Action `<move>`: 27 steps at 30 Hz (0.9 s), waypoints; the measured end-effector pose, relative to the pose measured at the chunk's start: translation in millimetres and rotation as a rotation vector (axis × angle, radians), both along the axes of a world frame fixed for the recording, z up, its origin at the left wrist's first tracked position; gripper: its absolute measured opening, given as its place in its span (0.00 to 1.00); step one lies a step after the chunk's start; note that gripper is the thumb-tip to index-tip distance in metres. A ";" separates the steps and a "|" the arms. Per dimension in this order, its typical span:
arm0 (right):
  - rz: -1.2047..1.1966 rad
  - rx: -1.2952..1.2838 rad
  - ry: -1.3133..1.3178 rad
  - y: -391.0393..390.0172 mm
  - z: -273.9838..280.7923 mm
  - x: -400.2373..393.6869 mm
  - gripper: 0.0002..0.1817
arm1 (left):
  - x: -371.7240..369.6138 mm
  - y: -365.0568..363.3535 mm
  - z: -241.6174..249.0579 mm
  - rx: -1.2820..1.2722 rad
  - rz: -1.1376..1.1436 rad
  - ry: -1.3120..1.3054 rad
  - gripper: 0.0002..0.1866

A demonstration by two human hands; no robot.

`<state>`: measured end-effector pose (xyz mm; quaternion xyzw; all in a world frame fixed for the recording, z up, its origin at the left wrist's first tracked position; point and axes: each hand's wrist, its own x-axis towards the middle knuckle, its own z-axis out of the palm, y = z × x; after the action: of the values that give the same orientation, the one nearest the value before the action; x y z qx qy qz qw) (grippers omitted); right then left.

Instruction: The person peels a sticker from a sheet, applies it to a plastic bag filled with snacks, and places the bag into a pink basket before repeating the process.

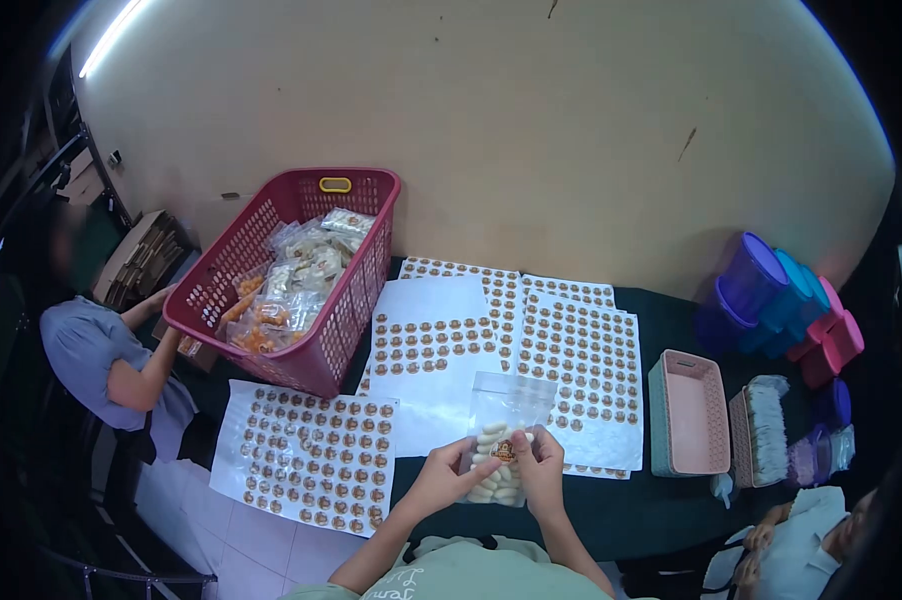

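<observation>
A clear zip pouch (511,398) with white oval pieces inside is held upright at the table's front edge. My left hand (449,474) grips its left side, the thumb on the pouch front. On the right side my right hand (539,474) holds it, the thumb beside a round brown sticker (503,452) on the pouch. Behind the pouch lie sticker sheets, one partly used (426,385) and another with many round stickers (581,365). A further sticker sheet (306,455) hangs over the front edge, left of my hands.
A maroon basket (356,320) full of filled pouches stands at the left, beside a person (121,370). Rightward are a pink basket (696,415), a basket of packets (768,430) and coloured tubs (751,275). Another person (806,535) is at the lower right.
</observation>
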<state>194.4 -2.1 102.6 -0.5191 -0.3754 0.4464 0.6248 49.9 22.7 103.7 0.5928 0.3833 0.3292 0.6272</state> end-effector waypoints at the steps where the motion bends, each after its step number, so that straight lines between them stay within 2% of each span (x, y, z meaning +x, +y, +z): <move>1: -0.004 0.005 -0.006 -0.5 3.9 -0.4 0.15 | 0.4 0.1 0.5 0.005 -0.004 -0.006 0.19; 3: 0.063 -0.011 0.226 -5.3 16.0 -2.0 0.13 | -0.6 -2.5 0.3 0.027 0.112 0.031 0.16; 5: 0.099 -0.010 0.097 -11.0 18.4 -3.2 0.13 | 3.3 -3.5 -12.4 0.059 0.223 -0.010 0.13; 8: 0.187 -0.099 -0.120 -17.1 -0.8 10.7 0.14 | 4.6 -4.6 8.1 0.102 0.195 -0.007 0.15; 12: 0.238 -0.095 0.042 -16.0 11.6 14.5 0.14 | 14.0 -4.1 -6.1 0.049 0.238 -0.133 0.14; 15: 0.303 -0.122 0.083 -7.8 2.2 22.4 0.14 | 13.7 -2.8 -6.6 0.167 0.334 -0.003 0.14; 17: 0.356 -0.182 0.143 -2.4 -1.7 24.5 0.14 | 15.7 1.6 -10.3 0.146 0.351 -0.049 0.14; 21: 0.374 -0.145 0.159 1.2 6.8 14.9 0.15 | 9.6 8.9 -12.4 0.124 0.342 -0.059 0.14; 22: 0.307 -0.114 0.153 0.5 13.4 9.4 0.14 | 6.9 9.9 -8.3 0.110 0.313 -0.048 0.14; 24: 0.268 -0.072 0.145 10.8 14.3 4.1 0.14 | 9.3 9.3 -9.3 0.210 0.228 -0.098 0.14; 25: 0.250 -0.063 0.137 13.8 7.1 6.7 0.13 | 7.5 10.2 -8.7 0.320 0.174 0.016 0.15; 26: 0.230 -0.057 0.129 15.6 2.4 7.2 0.12 | 8.5 9.1 -11.3 0.317 0.194 0.020 0.15; 27: 0.146 -0.053 -0.018 15.6 5.1 2.6 0.08 | 10.4 8.3 -13.4 0.234 0.193 -0.027 0.14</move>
<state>197.0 13.6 107.7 -0.5110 -0.4058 0.4957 0.5731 60.3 31.1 90.2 0.6176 0.3892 0.4384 0.5243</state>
